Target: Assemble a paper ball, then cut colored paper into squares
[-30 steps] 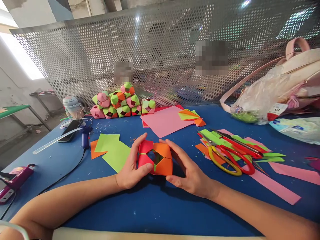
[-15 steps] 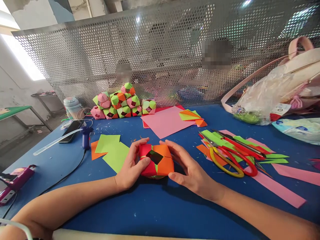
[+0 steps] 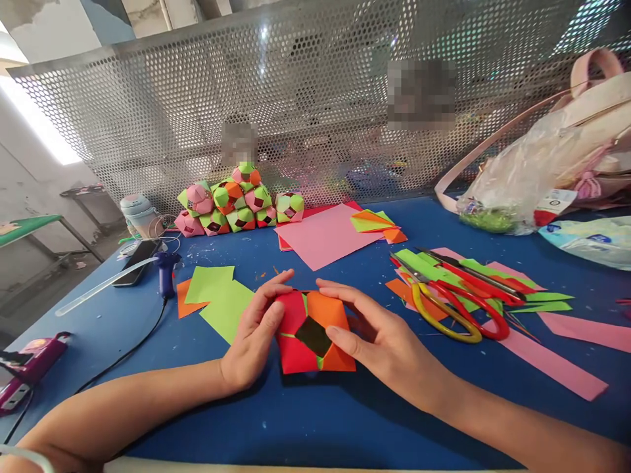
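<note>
Between my two hands is a folded paper ball [image 3: 296, 348] in red, orange and green, with a dark diamond-shaped hole on the side toward me. My left hand [image 3: 256, 328] is curled against its red left side. On the orange right side rests my right hand [image 3: 379, 335], its thumb at the hole's edge and its fingers over the top and back. Just left of the ball lie green paper squares [image 3: 211, 284] partly over an orange one [image 3: 190, 302]. The ball's far side and underside are hidden.
Yellow-handled scissors [image 3: 444, 315] and red-handled scissors [image 3: 483, 309] lie on paper scraps at right. Behind are stacked paper balls [image 3: 241, 220] and pink sheets [image 3: 315, 233]. A glue gun [image 3: 166, 272] with cord stands left; a backpack [image 3: 606, 112] sits at the back right.
The paper ball has turned and tipped, so its hole now faces more toward me. My right thumb has moved onto the orange face, and my left thumb has shifted back to the red side.
</note>
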{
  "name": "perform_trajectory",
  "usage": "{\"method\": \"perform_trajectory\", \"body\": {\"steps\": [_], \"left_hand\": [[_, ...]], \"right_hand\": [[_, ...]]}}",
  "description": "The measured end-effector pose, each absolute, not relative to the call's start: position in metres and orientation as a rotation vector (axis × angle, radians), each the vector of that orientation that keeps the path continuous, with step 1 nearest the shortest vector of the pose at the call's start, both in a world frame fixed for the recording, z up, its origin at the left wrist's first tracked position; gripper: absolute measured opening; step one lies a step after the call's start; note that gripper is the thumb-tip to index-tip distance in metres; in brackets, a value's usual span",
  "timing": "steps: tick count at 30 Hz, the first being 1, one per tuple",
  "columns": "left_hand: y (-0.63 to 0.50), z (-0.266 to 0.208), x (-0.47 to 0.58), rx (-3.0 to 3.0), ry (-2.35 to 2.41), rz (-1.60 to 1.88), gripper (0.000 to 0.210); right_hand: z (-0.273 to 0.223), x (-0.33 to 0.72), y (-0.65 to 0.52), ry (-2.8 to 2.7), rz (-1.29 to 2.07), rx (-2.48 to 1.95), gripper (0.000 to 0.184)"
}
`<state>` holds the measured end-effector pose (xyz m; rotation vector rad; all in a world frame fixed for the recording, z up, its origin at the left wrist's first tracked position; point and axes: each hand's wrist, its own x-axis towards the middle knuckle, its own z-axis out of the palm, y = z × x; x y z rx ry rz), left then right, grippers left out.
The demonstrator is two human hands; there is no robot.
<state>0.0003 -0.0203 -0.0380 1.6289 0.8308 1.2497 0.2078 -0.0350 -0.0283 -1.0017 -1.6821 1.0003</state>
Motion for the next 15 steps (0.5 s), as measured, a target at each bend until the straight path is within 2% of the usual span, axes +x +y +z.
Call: {"method": "perform_trajectory", "body": {"steps": [3,9,15], "left_hand": [[-0.019,-0.035,0.002,1.603,0.912,1.236,0.023],[-0.02,-0.031,0.003,1.633,0.987,1.164,0.034],[-0.018,-0.035,-0.001,1.568,0.892,1.167,0.033]], "right_hand": [[-0.035,0.207,-0.033,-1.717,0.925,-0.954,0.04],[-0.046,0.207,-0.029,-1.781,0.787,-0.887,0.037],[-0.042,0.21,-0.029,-1.867,0.598,-0.807,0.042]]}}
